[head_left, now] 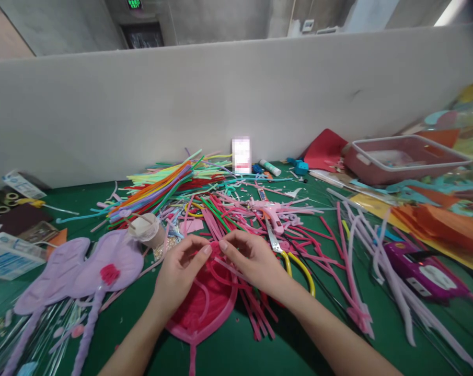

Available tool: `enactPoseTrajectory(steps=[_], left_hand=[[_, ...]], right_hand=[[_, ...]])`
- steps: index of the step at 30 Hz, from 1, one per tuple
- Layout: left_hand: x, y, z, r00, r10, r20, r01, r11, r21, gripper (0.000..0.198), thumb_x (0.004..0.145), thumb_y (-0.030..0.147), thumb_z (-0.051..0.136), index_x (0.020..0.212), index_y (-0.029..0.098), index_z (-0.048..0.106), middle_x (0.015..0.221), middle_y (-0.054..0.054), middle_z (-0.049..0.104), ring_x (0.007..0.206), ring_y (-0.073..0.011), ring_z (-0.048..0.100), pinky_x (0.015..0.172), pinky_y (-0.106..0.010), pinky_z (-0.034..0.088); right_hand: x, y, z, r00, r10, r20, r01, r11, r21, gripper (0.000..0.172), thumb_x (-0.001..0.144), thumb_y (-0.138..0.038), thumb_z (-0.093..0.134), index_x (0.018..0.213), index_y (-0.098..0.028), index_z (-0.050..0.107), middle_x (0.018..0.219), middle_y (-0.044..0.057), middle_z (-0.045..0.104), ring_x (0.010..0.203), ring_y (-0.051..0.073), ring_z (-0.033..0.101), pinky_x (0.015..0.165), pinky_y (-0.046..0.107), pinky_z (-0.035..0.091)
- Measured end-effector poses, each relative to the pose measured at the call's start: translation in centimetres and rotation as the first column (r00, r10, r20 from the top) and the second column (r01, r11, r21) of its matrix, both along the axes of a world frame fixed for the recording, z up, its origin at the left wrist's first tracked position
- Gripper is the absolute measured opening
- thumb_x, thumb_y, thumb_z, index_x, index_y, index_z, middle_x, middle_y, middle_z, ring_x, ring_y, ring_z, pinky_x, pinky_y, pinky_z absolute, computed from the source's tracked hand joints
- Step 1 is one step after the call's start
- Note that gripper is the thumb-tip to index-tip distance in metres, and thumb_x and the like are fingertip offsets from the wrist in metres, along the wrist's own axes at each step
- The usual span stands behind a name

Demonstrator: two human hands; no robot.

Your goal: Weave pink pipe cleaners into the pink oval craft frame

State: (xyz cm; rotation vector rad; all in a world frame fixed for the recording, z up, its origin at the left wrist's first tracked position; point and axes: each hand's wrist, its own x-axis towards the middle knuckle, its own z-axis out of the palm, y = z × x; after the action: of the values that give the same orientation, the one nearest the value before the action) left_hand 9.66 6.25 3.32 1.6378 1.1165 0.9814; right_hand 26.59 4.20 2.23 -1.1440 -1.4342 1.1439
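My left hand and my right hand meet at the upper edge of a red, pink-rimmed pipe-cleaner piece. Its pointed end and a pink stem face me. Thumb and forefinger of each hand are pinched on that edge, the fingertips almost touching. Loose pink pipe-cleaner ends curl across the red surface and past my right fingers. What exactly lies between the fingertips is too small to tell. Just right of my right hand lie yellow-handled scissors, partly hidden by the wrist.
Colourful pipe cleaners are heaped behind my hands, with a pink glue gun beside them. At left are a lilac padded shape and a cup. A purple device and a pink bin stand at right.
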Motion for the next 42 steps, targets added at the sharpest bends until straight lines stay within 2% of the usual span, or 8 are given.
enactPoseTrajectory(steps=[3, 10, 16, 23, 29, 34, 39, 42], left_hand=[[0.0, 0.0, 0.0, 1.000, -0.007, -0.028, 0.007, 1.000, 0.002, 0.017, 0.085, 0.034, 0.058, 0.082, 0.018, 0.065, 0.078, -0.001, 0.069, 0.073, -0.0168, 0.065, 0.066, -0.025, 0.052], [-0.1, 0.1, -0.1, 0.974, -0.168, -0.153, 0.180, 0.981, 0.069, 0.024, 0.089, 0.034, 0.053, 0.073, 0.019, 0.063, 0.069, 0.001, 0.063, 0.067, -0.0154, 0.059, 0.064, -0.023, 0.047], [0.4, -0.8, -0.5, 0.987, 0.032, -0.155, 0.000, 0.979, 0.205, 0.021, 0.090, 0.031, 0.053, 0.075, 0.020, 0.062, 0.070, 0.001, 0.064, 0.066, -0.0152, 0.058, 0.065, -0.023, 0.045], [1.2, -1.6, -1.2, 0.963, 0.256, -0.089, -0.229, 0.944, 0.238, 0.020, 0.089, 0.033, 0.053, 0.078, 0.020, 0.063, 0.072, 0.000, 0.066, 0.067, -0.0166, 0.059, 0.064, -0.024, 0.046], [1.5, -1.4, -1.0, 0.952, 0.307, -0.012, -0.304, 0.948, 0.096, 0.025, 0.088, 0.038, 0.055, 0.072, 0.020, 0.059, 0.063, 0.003, 0.060, 0.061, -0.0150, 0.057, 0.057, -0.022, 0.045], [1.1, -1.0, -0.7, 0.980, 0.196, 0.010, -0.197, 0.979, 0.056, 0.024, 0.087, 0.037, 0.055, 0.070, 0.020, 0.058, 0.064, 0.003, 0.058, 0.062, -0.0140, 0.056, 0.058, -0.021, 0.045], [-0.1, -0.1, -0.2, 0.994, -0.082, -0.068, 0.082, 0.997, -0.004, 0.022, 0.084, 0.034, 0.059, 0.069, 0.019, 0.062, 0.065, 0.003, 0.062, 0.061, -0.0135, 0.058, 0.058, -0.021, 0.045], [-0.5, 0.2, -0.1, 0.985, -0.094, -0.142, 0.104, 0.992, 0.066, 0.018, 0.085, 0.030, 0.058, 0.074, 0.018, 0.066, 0.071, 0.001, 0.066, 0.068, -0.0145, 0.061, 0.063, -0.022, 0.046]], right_hand=[[0.2, 0.1, 0.3, 0.995, -0.041, 0.096, 0.033, 0.996, 0.080, 0.020, 0.089, -0.035, 0.058, 0.085, -0.018, 0.065, 0.074, 0.000, 0.066, 0.067, 0.013, 0.059, 0.060, 0.023, 0.044], [0.7, -0.3, 0.8, 0.972, 0.054, 0.230, -0.094, 0.982, 0.166, 0.010, 0.085, -0.019, 0.057, 0.076, -0.019, 0.061, 0.072, -0.001, 0.063, 0.068, 0.014, 0.057, 0.064, 0.024, 0.043], [-0.9, -0.5, -0.2, 0.998, -0.056, 0.033, 0.051, 0.988, 0.146, 0.009, 0.084, -0.021, 0.056, 0.075, -0.019, 0.057, 0.070, -0.001, 0.058, 0.066, 0.013, 0.053, 0.061, 0.024, 0.042], [-3.2, -0.8, -1.3, 0.939, -0.166, -0.301, 0.158, 0.986, -0.051, 0.028, 0.083, -0.046, 0.061, 0.076, -0.019, 0.056, 0.070, -0.002, 0.054, 0.061, 0.012, 0.049, 0.056, 0.023, 0.041], [-2.5, -0.4, -1.0, 0.966, -0.106, -0.235, 0.084, 0.991, -0.103, 0.030, 0.082, -0.047, 0.063, 0.080, -0.017, 0.060, 0.070, -0.001, 0.057, 0.058, 0.011, 0.050, 0.053, 0.023, 0.040], [-1.2, -0.3, -0.4, 0.996, -0.079, -0.031, 0.080, 0.996, 0.038, 0.012, 0.083, -0.029, 0.061, 0.081, -0.017, 0.063, 0.074, 0.000, 0.064, 0.066, 0.013, 0.058, 0.061, 0.024, 0.044], [0.3, -0.2, 0.6, 0.983, 0.072, 0.169, -0.081, 0.996, 0.045, 0.011, 0.085, -0.027, 0.060, 0.080, -0.018, 0.065, 0.075, 0.001, 0.067, 0.071, 0.014, 0.059, 0.062, 0.024, 0.043], [0.5, -0.3, 1.0, 0.968, 0.081, 0.238, -0.098, 0.993, 0.060, 0.013, 0.087, -0.026, 0.058, 0.078, -0.018, 0.063, 0.073, 0.001, 0.065, 0.069, 0.014, 0.058, 0.059, 0.023, 0.041]])
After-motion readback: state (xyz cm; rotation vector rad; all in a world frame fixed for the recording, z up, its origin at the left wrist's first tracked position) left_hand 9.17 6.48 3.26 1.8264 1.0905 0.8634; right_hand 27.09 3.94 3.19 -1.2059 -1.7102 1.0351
